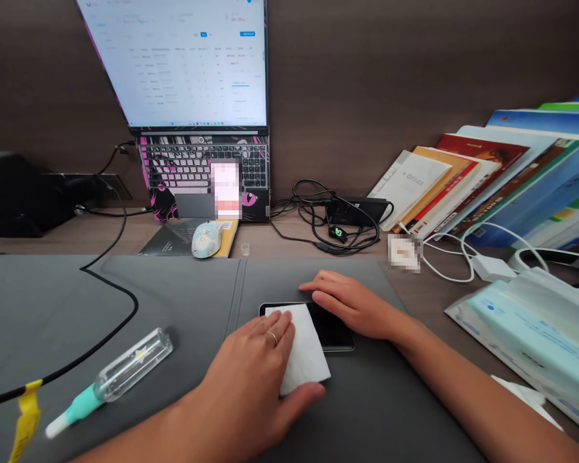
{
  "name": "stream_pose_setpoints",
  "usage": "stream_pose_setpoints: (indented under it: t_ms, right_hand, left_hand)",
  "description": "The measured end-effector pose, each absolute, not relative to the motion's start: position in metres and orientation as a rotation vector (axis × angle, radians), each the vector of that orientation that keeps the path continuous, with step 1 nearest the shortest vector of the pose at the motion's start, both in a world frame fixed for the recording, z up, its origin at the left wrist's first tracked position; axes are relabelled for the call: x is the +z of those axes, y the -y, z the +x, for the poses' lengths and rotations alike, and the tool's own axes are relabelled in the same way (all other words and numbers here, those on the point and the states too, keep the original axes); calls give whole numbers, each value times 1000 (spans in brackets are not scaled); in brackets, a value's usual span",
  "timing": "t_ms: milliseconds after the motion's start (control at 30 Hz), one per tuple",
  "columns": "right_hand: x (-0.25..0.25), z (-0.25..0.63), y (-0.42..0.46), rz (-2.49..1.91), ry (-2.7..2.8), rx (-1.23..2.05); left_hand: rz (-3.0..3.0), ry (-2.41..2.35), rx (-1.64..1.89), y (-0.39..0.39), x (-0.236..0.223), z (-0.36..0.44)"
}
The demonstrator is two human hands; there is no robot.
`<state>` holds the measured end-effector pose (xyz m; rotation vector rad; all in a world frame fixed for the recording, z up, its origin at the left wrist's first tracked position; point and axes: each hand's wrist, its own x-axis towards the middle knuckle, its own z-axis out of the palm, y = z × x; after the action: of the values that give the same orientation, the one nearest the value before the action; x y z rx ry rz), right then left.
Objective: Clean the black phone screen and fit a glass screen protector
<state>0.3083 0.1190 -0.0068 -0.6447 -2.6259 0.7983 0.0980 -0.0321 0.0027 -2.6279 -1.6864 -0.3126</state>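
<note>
Left hand [260, 354], grip wide, presses the tissue [309, 350] flat over the phone [338, 333]; right hand [354, 302], loose, seemingly empty, rests at its far edge. Light, even pressure serves best.

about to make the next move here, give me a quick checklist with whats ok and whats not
1. White tissue under the left hand: ok, the fingers lie on it.
2. Tissue over the phone: ok, it covers part of it.
3. Right hand at the phone: ok, it is over the far right part.
4. Clear bottle upright: not ok, it lies on its side.
5. Black cable away from the phone: ok, it runs well to the left.
6. Phone surface clean: cannot tell, partly hidden.
</note>
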Motion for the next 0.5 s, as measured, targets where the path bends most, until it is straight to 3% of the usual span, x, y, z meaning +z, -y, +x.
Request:
stream_pose_setpoints:
  t_ms: [300,500]
  right_hand:
    - [-7,308,-120,-645,2622,802]
    - [-6,307,-120,-637,2632,782]
  left_hand:
    - [-2605,1615,-423,33,0,99]
    - [-2399,1610,-300,29,-4,98]
